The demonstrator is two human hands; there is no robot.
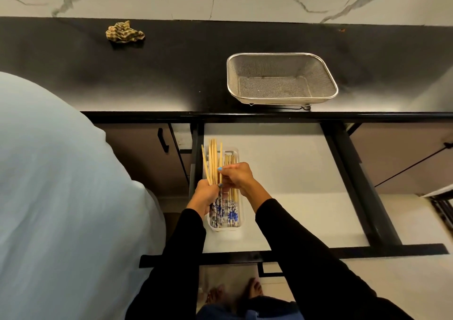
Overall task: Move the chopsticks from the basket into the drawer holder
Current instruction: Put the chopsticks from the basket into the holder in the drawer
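Basket [282,79] on the bench [147,74] above the open drawer [282,184]: mesh bare, nothing left inside. Chopsticks [213,162] now over the holder [239,224] at the drawer's left side, some already lying in it. Left hand [206,194] closed round a fanned bundle, tips pointing toward the bench; right hand [236,175] pinching a few beside it. Best done by squaring the tips first, patterned ends kept toward the holder's near wall, then lowering flat and parallel to those inside. Fanned outer sticks likely to catch the holder's rim.
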